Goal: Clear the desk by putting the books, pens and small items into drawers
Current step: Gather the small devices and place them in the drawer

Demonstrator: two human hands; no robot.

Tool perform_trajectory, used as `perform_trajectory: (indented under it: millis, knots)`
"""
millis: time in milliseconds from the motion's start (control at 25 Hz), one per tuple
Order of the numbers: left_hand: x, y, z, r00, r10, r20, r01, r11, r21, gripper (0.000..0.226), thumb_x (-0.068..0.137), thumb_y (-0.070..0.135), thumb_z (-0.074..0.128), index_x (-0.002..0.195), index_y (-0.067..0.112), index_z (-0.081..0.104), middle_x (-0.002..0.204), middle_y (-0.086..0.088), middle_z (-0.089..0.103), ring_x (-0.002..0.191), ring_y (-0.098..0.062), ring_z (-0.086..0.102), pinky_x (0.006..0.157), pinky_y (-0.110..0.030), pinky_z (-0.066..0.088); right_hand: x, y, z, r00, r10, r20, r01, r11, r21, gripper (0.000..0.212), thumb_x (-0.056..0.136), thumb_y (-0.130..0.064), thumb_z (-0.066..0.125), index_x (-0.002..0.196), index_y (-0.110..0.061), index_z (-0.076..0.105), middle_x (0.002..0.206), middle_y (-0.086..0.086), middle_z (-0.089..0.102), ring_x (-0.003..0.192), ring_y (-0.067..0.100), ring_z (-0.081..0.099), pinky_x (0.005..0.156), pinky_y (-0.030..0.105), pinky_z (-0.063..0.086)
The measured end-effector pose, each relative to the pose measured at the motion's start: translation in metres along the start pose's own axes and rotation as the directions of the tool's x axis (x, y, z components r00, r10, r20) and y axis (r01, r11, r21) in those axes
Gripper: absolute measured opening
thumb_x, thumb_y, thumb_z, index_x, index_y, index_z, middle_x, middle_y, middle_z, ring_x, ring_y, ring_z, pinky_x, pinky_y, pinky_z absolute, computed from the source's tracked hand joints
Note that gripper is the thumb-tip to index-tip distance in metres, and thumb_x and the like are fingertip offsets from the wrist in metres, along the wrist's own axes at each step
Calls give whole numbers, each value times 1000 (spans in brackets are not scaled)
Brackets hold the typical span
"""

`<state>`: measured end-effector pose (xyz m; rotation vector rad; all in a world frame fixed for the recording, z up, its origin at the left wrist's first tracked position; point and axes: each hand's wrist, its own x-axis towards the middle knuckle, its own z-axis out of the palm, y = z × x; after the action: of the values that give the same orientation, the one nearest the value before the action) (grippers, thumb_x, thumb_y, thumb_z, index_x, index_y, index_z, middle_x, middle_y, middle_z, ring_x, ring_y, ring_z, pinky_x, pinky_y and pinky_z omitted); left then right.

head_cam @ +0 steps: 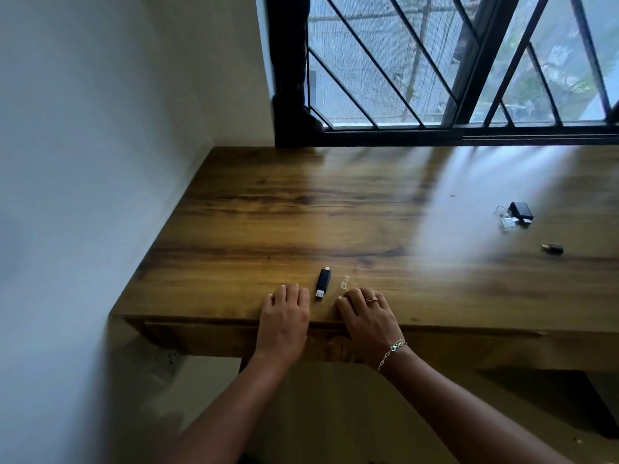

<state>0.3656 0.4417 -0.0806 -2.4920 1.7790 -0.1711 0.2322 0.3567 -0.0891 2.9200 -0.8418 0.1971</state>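
Left hand, right hand on near desk edge, fingers together
Probably the drawer next: pull evenly, then sweep USB stick in

views: one, head-worn wide-angle | stands: above and just before the near edge of the tabletop, close in | faces: forward and down, perhaps turned a little left, though lens warp makes that unsure | frame: wall fills the left, window upper right, tabletop across centre and right

Three small black gadgets, two hands, one desk.
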Motion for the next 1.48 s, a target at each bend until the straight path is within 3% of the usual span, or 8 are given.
perform_trajectory:
  millis: [240,480,600,720,840,1000,1280,1480]
  knots:
    - [7,7,1,998,-37,-51,38,999,10,40,92,8,44,130,9,31,128,-12,39,112,-27,43,88,-35,42,4,0,8,996,-21,-87,24,999,24,72,42,-64,77,87,-15,49,81,6,66,71,23,65,64,28,54]
    - [4,5,-5,1000,-12,6,11,999,42,42,93,12,43,133,8,29,134,-14,36,116,-28,41,91,-36,41,1,6,-1,999,0,-48,1,1000,27,56,53,-58,77,88,-16,66,92,7,66,81,24,65,70,32,56]
    - [12,2,-18,992,2,126,3,999,-41,65,85,40,59,135,13,29,137,-11,34,122,-26,38,96,-36,40,-6,27,-2,999,-13,44,7,991,133,63,80,-60,52,124,-14,51,128,12,49,118,31,46,97,42,43]
    - [30,-1,-39,962,-88,260,169,936,-308,88,73,72,51,137,15,32,140,-9,39,125,-26,41,97,-39,44,-21,46,-9,995,99,9,-98,970,224,64,83,-56,52,129,-11,48,133,15,46,123,33,43,98,45,42]
    - [43,4,-49,990,-111,86,136,914,-382,74,80,66,47,133,15,37,133,-9,45,119,-24,44,89,-37,47,-35,72,-18,977,213,21,-212,949,232,61,84,-50,56,129,-10,49,134,14,46,123,31,44,96,43,44]
    - [62,37,-59,993,78,-93,-105,936,-336,60,86,55,50,131,18,42,131,-3,47,122,-21,41,93,-37,40,-50,125,-23,941,336,36,-336,922,192,56,88,-44,53,134,-13,44,139,10,40,126,28,39,100,38,40]
    - [109,113,-66,982,137,-129,-181,875,-449,48,89,45,53,129,19,45,129,-1,48,122,-18,40,100,-33,35,-54,227,-22,905,424,32,-421,884,206,41,89,-24,54,128,-10,50,136,10,43,122,30,42,99,37,40]
    - [136,156,-69,986,137,-96,-166,871,-463,46,89,45,52,128,20,45,130,0,46,124,-17,39,102,-32,35,-34,300,-25,920,391,20,-391,918,70,44,85,2,44,128,-8,48,137,8,44,119,29,47,93,35,44]
